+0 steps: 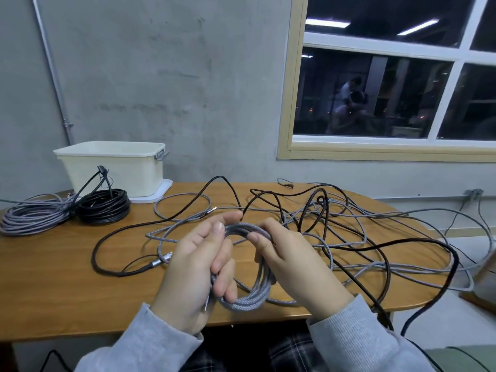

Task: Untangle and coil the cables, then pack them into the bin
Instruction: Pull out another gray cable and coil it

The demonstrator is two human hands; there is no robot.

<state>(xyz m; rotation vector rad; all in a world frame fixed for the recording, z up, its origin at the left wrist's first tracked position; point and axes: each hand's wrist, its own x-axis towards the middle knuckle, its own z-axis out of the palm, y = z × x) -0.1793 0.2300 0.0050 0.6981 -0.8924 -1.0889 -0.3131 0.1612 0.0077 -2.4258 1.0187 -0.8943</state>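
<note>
Grey braided coil (pixel 248 298): held in mid-air above the near edge of the wooden table (pixel 53 277), several loops bunched into one ring between both hands.
Left hand (pixel 198 267): curled round the left side of the ring; fingers wrapped across the strands, thumb up near the top of the loop, forefinger stretched toward the right hand.
Right hand (pixel 292 261): closed over the upper right arc of the ring; thumb tucked under the strands, fingers folded over them from above.
Position relative to grip: bottom of the ring hanging free below both palms; top arc pinched between the two hands, which sit close together there.
Loose tail: grey strand running from the right hand back into the tangle (pixel 335 237) spread over the middle and right of the table.
Tangle: grey braided and dark brown cables crossing one another, some trailing off the right edge of the table.
Metal plug (pixel 159 261): lying flat on the table just left of the left hand.
Finished coils: grey coil (pixel 32 218) and black coil (pixel 103 208), touching side by side at far left.
Bin (pixel 112 170): cream, open-topped, standing on its lid at the back left, just behind the black coil.
Sleeves: grey, on both forearms.
</note>
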